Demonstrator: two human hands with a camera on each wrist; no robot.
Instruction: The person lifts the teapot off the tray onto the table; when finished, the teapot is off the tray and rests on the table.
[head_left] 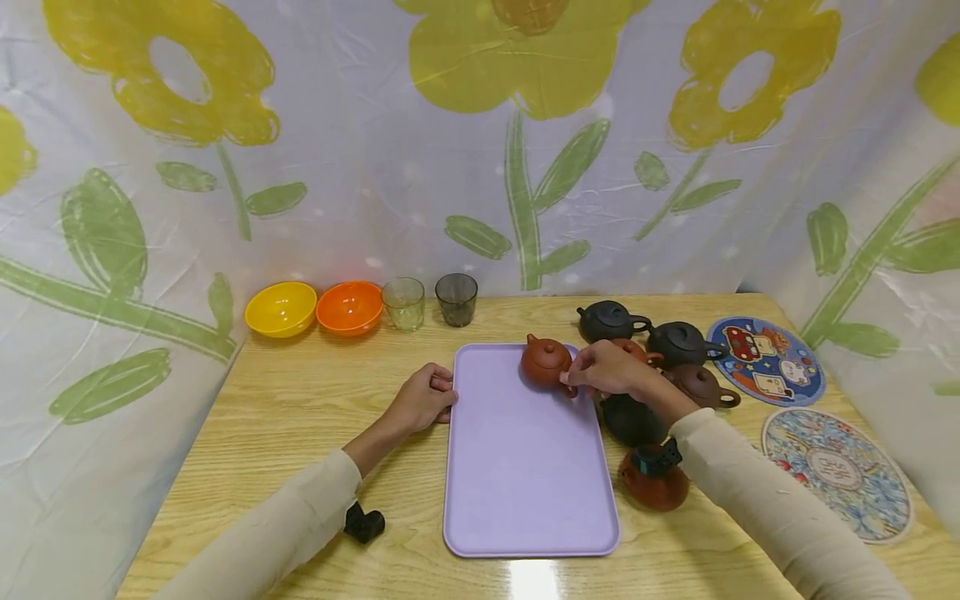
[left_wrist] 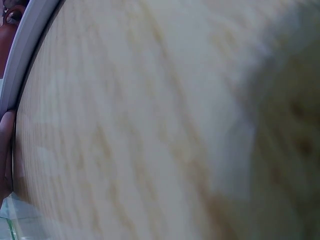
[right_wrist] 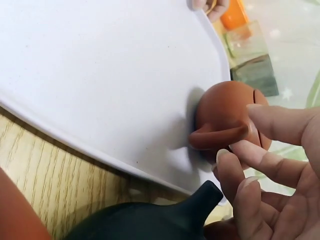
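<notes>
A reddish-brown clay teapot (head_left: 546,363) is at the far right corner of the lilac tray (head_left: 528,475), its spout pointing away. My right hand (head_left: 606,368) pinches the handle (right_wrist: 217,137) of this teapot between thumb and finger, with the other fingers curled below. At the tray's left rim, my left hand (head_left: 426,398) grips the edge near the far end. In the left wrist view only a strip of the left fingers (left_wrist: 6,150) shows against the rim. A black teapot (right_wrist: 145,220) stands just outside the tray, close under the right hand.
Several more teapots, including a dark brown one (head_left: 699,386) and a red-brown one (head_left: 654,487), crowd the tray's right side. Two round mats (head_left: 836,471) lie farther right. Along the back stand a yellow bowl (head_left: 281,310), an orange bowl (head_left: 350,308) and two glasses (head_left: 457,300).
</notes>
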